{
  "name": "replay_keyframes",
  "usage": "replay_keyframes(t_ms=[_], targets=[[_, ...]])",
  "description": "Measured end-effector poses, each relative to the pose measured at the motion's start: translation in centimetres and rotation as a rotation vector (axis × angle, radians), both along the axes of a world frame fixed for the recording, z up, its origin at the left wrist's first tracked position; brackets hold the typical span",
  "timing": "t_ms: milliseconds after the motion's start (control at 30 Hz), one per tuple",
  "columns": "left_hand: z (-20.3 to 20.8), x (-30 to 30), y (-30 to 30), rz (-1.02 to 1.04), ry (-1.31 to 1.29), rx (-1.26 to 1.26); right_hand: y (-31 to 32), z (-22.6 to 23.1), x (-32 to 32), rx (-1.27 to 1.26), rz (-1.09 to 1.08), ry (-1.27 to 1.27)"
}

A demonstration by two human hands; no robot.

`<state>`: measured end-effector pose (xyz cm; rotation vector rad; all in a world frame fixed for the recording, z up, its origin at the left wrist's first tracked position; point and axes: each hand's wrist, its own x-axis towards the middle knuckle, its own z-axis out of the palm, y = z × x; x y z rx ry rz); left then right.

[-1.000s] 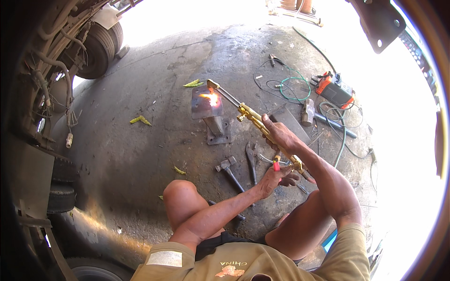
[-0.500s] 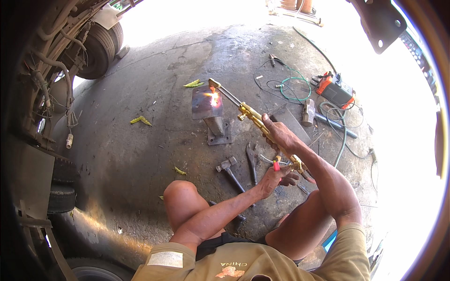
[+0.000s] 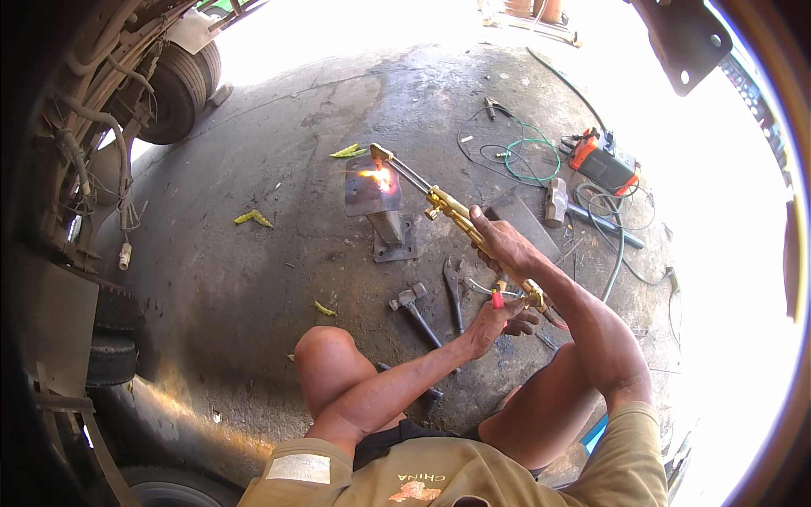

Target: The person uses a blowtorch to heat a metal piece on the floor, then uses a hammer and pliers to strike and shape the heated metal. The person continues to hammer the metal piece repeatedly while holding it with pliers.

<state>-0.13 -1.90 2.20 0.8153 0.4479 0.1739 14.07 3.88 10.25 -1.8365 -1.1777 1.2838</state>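
My right hand (image 3: pixel 508 247) is closed around the brass body of a cutting torch (image 3: pixel 456 215), which slants up and to the left. The torch head hangs just above a flat steel plate (image 3: pixel 359 196), where a bright orange flame (image 3: pixel 378 177) burns with small sparks. That plate tops a short steel post with a square base plate (image 3: pixel 405 247) on the floor. My left hand (image 3: pixel 494 328) is at the torch's rear end, beside its valves. A small red piece (image 3: pixel 498 298), perhaps a lighter, sticks up from its grip; the fingers partly hide it.
Before my knees lie a hammer (image 3: pixel 412 306) and locking pliers (image 3: pixel 454 291). Rightward are a sledgehammer (image 3: pixel 557 203), a flat metal sheet (image 3: pixel 528 221), and an orange-black welding machine (image 3: pixel 606 162) with coiled cables. A vehicle's wheel (image 3: pixel 173 93) and underside fill the left.
The torch head has shifted slightly left over the plate, and the flame spot has moved left with it, looking brighter and wider. My left hand has hardly moved.
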Motion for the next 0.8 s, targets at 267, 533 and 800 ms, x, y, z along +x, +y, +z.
replay_keyframes(t_ms=[267,533,800], targets=[[0.24,0.01,0.07,-0.010,0.007,-0.003,-0.05,0.14,0.03,-0.013,-0.033,0.019],[0.17,-0.01,0.15,-0.014,0.010,-0.023,0.04,-0.07,0.08,-0.009,-0.053,0.013],[-0.13,0.09,-0.01,-0.008,0.011,-0.002,0.02,-0.52,0.04,0.003,-0.013,0.004]])
